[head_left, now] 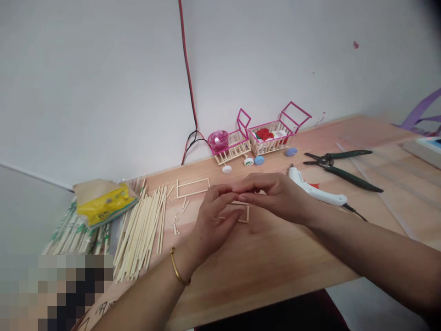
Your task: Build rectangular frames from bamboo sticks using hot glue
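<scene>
My left hand [217, 220] and my right hand [272, 195] meet at the fingertips above the wooden table. The left fingers are stretched forward, with the thumb apart from them. On the right, thumb and fingers pinch together at the left fingertips; whatever may be between them is hidden. Partly covered by my hands, a small rectangular stick frame [247, 214] lies below. Another stick frame [193, 180] rests farther back, with short cut stick pieces [175, 228] near it.
Left are loose wooden sticks [144, 230] and a yellow plastic package [105, 202]. Two miniature stick carts [232, 149] stand by the wall, one holding a pink cup [218, 141]. At right lie a white glue gun [315, 191] and green-handled pliers [351, 170].
</scene>
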`<control>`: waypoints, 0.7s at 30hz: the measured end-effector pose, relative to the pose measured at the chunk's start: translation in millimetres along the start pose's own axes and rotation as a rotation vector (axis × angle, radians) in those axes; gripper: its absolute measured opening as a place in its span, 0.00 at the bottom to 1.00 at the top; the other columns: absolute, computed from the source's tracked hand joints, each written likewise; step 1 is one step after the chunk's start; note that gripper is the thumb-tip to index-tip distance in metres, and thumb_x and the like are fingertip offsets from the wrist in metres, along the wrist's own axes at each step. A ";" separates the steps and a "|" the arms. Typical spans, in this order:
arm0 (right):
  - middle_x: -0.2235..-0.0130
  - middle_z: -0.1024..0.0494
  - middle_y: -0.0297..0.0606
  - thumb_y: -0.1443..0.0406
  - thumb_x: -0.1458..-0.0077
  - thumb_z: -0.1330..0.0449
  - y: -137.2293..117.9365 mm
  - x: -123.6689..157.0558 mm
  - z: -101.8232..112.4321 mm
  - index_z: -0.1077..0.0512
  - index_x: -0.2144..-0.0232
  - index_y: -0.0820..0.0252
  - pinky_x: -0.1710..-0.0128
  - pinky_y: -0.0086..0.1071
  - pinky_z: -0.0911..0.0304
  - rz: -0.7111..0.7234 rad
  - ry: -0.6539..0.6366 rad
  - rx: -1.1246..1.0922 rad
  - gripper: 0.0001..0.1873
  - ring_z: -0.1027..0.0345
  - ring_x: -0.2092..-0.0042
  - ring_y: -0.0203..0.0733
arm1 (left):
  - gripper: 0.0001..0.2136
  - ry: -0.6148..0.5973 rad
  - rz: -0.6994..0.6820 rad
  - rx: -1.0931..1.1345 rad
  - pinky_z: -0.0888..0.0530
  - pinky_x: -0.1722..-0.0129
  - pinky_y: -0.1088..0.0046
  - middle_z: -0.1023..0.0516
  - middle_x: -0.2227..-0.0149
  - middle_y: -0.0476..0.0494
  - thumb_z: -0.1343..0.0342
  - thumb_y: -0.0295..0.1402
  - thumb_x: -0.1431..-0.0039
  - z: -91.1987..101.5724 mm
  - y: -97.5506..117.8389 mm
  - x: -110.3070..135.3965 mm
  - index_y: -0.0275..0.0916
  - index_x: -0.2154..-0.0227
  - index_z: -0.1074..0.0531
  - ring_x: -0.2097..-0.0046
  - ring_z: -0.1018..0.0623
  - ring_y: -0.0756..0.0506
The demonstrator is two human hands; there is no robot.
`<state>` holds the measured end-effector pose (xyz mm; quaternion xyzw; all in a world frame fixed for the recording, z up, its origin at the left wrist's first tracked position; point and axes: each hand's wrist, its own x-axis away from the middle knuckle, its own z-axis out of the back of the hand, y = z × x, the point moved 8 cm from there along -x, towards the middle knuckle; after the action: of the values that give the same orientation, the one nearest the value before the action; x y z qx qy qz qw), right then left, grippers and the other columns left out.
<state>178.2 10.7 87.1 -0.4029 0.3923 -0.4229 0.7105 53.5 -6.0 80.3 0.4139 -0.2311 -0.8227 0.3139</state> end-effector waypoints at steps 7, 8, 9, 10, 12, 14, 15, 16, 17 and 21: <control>0.69 0.25 0.35 0.62 0.50 0.37 -8.2 4.4 12.0 0.24 0.70 0.56 0.65 0.33 0.38 0.205 0.060 0.007 0.05 0.33 0.65 0.37 | 0.17 -0.011 -0.150 -0.280 0.32 0.51 0.60 0.34 0.52 0.40 0.47 0.26 0.43 -4.2 11.4 3.3 0.44 0.51 0.34 0.49 0.33 0.44; 0.70 0.26 0.34 0.62 0.49 0.37 -7.1 4.8 12.7 0.25 0.70 0.57 0.65 0.33 0.39 0.195 0.055 0.007 0.05 0.34 0.66 0.36 | 0.18 -0.011 -0.161 -0.299 0.32 0.51 0.60 0.34 0.52 0.40 0.47 0.25 0.43 -4.8 12.4 3.4 0.45 0.51 0.34 0.49 0.33 0.44; 0.71 0.26 0.34 0.62 0.49 0.38 -5.1 5.0 13.2 0.25 0.71 0.57 0.66 0.32 0.39 0.172 0.052 0.004 0.05 0.34 0.67 0.36 | 0.18 -0.011 -0.169 -0.317 0.33 0.50 0.60 0.34 0.51 0.40 0.46 0.25 0.44 -5.4 13.2 3.6 0.45 0.50 0.34 0.49 0.34 0.43; 0.71 0.27 0.34 0.62 0.49 0.38 -2.6 4.9 13.6 0.26 0.71 0.58 0.67 0.32 0.40 0.141 0.051 -0.002 0.05 0.35 0.68 0.35 | 0.19 -0.014 -0.175 -0.333 0.33 0.50 0.59 0.34 0.51 0.41 0.46 0.25 0.44 -6.1 13.8 3.8 0.46 0.50 0.35 0.49 0.34 0.43; 0.71 0.28 0.34 0.60 0.49 0.39 2.5 4.6 13.5 0.27 0.72 0.59 0.68 0.31 0.40 0.080 0.050 -0.025 0.07 0.36 0.69 0.35 | 0.21 -0.018 -0.182 -0.365 0.34 0.49 0.58 0.33 0.51 0.41 0.46 0.25 0.44 -7.1 14.4 4.5 0.47 0.48 0.37 0.49 0.34 0.43; 0.71 0.28 0.34 0.59 0.48 0.39 6.3 3.9 12.6 0.28 0.72 0.60 0.69 0.31 0.40 0.041 0.049 -0.059 0.09 0.36 0.69 0.35 | 0.23 -0.016 -0.197 -0.401 0.34 0.49 0.57 0.33 0.50 0.41 0.46 0.25 0.44 -7.6 15.4 5.7 0.48 0.46 0.38 0.49 0.34 0.42; 0.71 0.28 0.34 0.59 0.48 0.39 7.9 3.4 12.7 0.29 0.73 0.60 0.69 0.30 0.40 0.026 0.053 -0.071 0.10 0.36 0.69 0.35 | 0.23 -0.013 -0.208 -0.421 0.35 0.49 0.56 0.33 0.50 0.41 0.46 0.25 0.44 -7.6 16.0 6.4 0.49 0.46 0.38 0.49 0.34 0.42; 0.72 0.28 0.33 0.58 0.48 0.39 9.5 2.9 13.5 0.29 0.73 0.60 0.69 0.30 0.41 0.013 0.064 -0.076 0.10 0.37 0.69 0.35 | 0.24 -0.007 -0.218 -0.441 0.35 0.49 0.55 0.32 0.50 0.41 0.46 0.24 0.44 -7.4 16.6 7.0 0.49 0.46 0.38 0.49 0.34 0.41; 0.72 0.29 0.33 0.58 0.49 0.39 11.3 2.4 15.1 0.30 0.74 0.60 0.69 0.30 0.41 -0.002 0.082 -0.078 0.11 0.38 0.69 0.35 | 0.24 -0.002 -0.227 -0.461 0.35 0.49 0.55 0.32 0.50 0.41 0.46 0.24 0.45 -7.3 17.1 7.6 0.50 0.47 0.37 0.49 0.35 0.41; 0.75 0.31 0.31 0.55 0.49 0.40 18.8 2.1 22.4 0.30 0.74 0.59 0.72 0.29 0.43 -0.069 0.140 -0.098 0.13 0.41 0.72 0.34 | 0.22 0.004 -0.223 -0.500 0.36 0.48 0.54 0.33 0.49 0.42 0.46 0.22 0.46 -7.0 15.8 7.6 0.51 0.50 0.34 0.49 0.35 0.41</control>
<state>204.4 20.1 77.9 -0.4200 0.4471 -0.4547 0.6457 60.9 -23.3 82.4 0.3479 0.0270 -0.8829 0.3141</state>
